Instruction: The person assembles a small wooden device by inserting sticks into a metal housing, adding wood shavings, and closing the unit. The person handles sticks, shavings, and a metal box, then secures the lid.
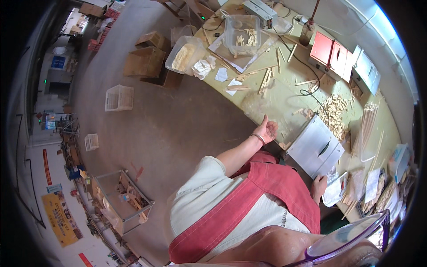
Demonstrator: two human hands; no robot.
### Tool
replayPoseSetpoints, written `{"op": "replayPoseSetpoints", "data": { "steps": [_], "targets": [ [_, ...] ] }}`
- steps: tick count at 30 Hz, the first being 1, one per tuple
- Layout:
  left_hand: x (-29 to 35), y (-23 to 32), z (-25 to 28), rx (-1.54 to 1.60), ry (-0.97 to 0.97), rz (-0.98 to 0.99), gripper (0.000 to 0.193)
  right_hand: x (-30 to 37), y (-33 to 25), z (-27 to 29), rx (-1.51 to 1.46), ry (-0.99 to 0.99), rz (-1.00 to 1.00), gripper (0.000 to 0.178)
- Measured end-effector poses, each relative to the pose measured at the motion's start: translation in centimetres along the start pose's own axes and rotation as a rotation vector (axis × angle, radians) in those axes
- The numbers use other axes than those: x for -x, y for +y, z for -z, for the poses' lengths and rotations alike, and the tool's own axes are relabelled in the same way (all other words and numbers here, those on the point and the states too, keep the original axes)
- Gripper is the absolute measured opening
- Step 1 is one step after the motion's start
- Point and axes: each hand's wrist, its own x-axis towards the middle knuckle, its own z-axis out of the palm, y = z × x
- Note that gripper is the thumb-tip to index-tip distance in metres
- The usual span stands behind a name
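Note:
My left hand, with a bracelet on its wrist, is raised at the table's near edge. Its thumb stands up, the other fingers are loosely bent, and I see nothing in it. To its right is a grey metal box with a dark handle. Beside that box's near corner is my right hand, its fingers curled; whatever is in them is too small to make out. Small cut wooden pieces lie heaped behind the box. Wooden strips are scattered on the table farther back.
The pale green table also bears a red-and-white metal box, a clear bin of wooden pieces, a dark bottle and a bundle of thin sticks. Cardboard boxes, a white basket and a metal-framed cart stand on the floor.

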Motion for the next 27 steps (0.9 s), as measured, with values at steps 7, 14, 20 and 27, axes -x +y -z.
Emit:
{"op": "replayPoseSetpoints", "data": {
  "steps": [7, 14, 20, 27],
  "targets": [
    [0.1, 0.2, -0.1, 0.007, 0.003, -0.001, 0.051, 0.3, -0.8, 0.2, -0.057, -0.025, -0.064, 0.028],
    [0.0, 0.3, 0.0, 0.006, -0.016, 0.009, 0.051, -0.1, 0.6, -1.0, 0.068, -0.037, -0.051, 0.033],
    [0.0, 0.3, 0.0, 0.007, 0.011, 0.006, 0.051, -0.1, -0.3, 0.0, 0.043, -0.076, -0.045, 0.030],
    [0.1, 0.3, -0.1, -0.002, 0.016, 0.002, 0.052, -0.5, 0.1, 0.2, -0.014, -0.098, -0.043, 0.027]
  ]
}}
